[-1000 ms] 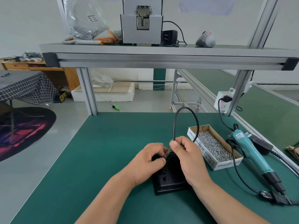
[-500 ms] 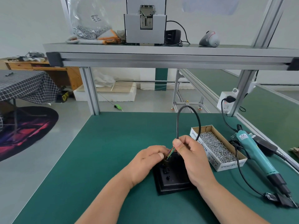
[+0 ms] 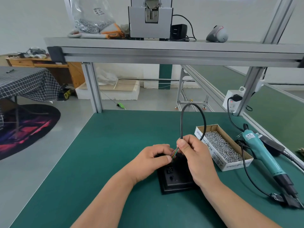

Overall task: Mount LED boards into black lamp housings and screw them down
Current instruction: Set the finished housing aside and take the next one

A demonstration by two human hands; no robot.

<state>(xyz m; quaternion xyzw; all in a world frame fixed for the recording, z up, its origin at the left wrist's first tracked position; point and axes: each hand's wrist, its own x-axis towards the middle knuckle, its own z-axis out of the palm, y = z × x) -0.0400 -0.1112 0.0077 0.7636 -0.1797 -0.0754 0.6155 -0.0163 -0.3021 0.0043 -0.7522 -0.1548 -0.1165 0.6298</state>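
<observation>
A square black lamp housing (image 3: 176, 180) lies on the green mat in front of me, its far half hidden by my hands. A black cable (image 3: 193, 112) arches up from it and ends in thin coloured wires (image 3: 175, 152). My right hand (image 3: 195, 155) pinches the cable end between thumb and fingers just above the housing. My left hand (image 3: 153, 159) pinches the coloured wire tips over the housing's far left part. No LED board is visible.
An open cardboard box of small silver screws (image 3: 220, 145) stands right of the housing. A teal electric screwdriver (image 3: 263, 153) lies further right, with its black cord (image 3: 248, 175) looping beside the box. An aluminium frame shelf (image 3: 164, 50) spans overhead. A power socket (image 3: 232, 101) hangs on the right post.
Both hands have stayed over the housing, with small finger movements on the coloured wires. The view has shifted slightly; the cable loop keeps its shape.
</observation>
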